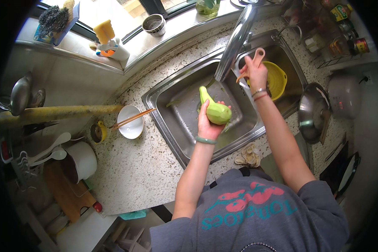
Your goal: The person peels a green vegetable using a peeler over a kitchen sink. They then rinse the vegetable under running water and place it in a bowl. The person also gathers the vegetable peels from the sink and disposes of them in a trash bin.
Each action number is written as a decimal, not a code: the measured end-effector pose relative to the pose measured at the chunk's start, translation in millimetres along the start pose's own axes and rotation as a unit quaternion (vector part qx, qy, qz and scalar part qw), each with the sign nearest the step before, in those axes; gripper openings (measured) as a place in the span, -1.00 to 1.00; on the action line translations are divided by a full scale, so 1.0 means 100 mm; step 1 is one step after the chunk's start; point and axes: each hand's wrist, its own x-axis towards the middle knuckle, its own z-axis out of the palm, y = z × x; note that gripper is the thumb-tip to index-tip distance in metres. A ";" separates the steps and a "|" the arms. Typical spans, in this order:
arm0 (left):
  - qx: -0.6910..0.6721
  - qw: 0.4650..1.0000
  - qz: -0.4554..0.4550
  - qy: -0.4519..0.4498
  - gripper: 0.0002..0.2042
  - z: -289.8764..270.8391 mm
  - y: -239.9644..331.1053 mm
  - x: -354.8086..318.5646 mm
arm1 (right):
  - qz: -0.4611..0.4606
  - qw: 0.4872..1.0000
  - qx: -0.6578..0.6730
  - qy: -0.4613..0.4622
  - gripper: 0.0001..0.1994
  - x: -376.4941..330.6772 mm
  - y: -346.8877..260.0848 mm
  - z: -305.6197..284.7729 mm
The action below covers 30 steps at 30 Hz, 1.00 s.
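My left hand (pixel 209 123) is closed around the thick end of a pale green, pear-shaped gourd (pixel 219 112), held over the larger sink basin (pixel 185 119). Its narrow neck points up toward the faucet, and the surface looks peeled in long flat strips. Farther right, my right hand (pixel 256 74) grips a peach-coloured peeler (pixel 260 54) above the divider between the two basins. The peeler is apart from the gourd. A yellow colander (pixel 279 80) sits in the smaller right basin, partly hidden behind my right hand and wrist. Bits of green peel lie in the larger basin.
A chrome faucet (pixel 237 42) reaches over the sink between my hands. On the counter to the left stands a white bowl (pixel 132 131) with chopsticks (pixel 132 119) across it. A wok lid (pixel 314 112) lies at right; a crumpled cloth (pixel 248 155) rests at the near edge.
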 end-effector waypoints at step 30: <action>0.311 0.859 0.407 -0.006 -0.46 0.24 -0.10 0.48 | 0.097 0.954 -0.077 -0.272 -0.70 -0.42 0.53 0.43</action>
